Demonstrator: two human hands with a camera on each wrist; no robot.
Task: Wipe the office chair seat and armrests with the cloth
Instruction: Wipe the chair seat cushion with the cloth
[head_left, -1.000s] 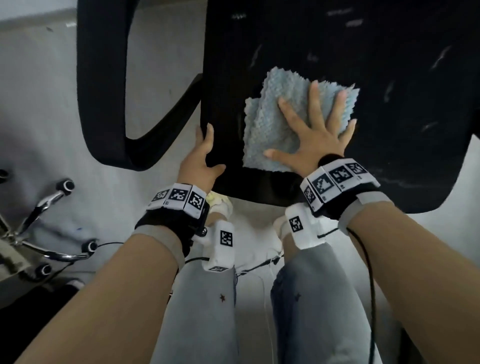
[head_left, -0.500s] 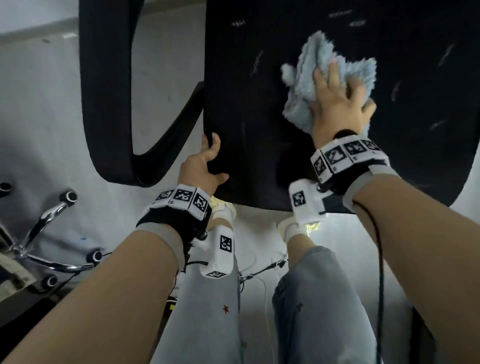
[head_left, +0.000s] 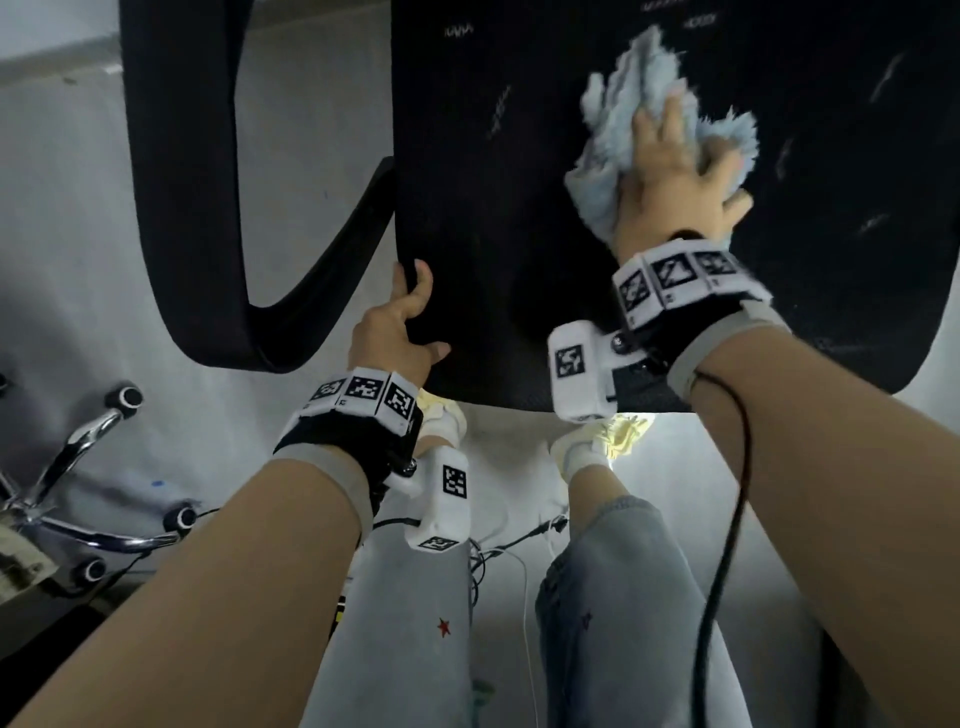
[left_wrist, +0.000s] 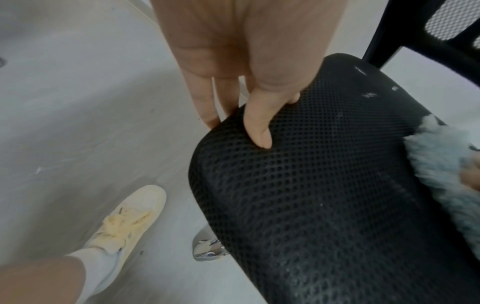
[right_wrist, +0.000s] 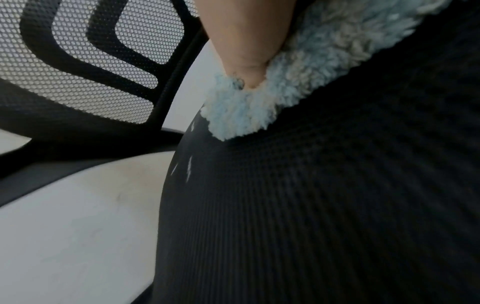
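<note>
Cloth (head_left: 613, 150): fluffy, pale blue, bunched, upper right of the head view, on the mesh seat (head_left: 519, 208). Right hand (head_left: 675, 192) bears down on it, fingers curled into the pile, presumably to drag it as one wad.

Seat: black mesh, pale lint flecks unwiped.

Left hand (head_left: 395, 332): clamps the seat's front left corner, thumb on top, fingers under the rim, likely to stop swivelling.

Armrest (head_left: 182, 182): black loop, upper left, untouched.
</note>
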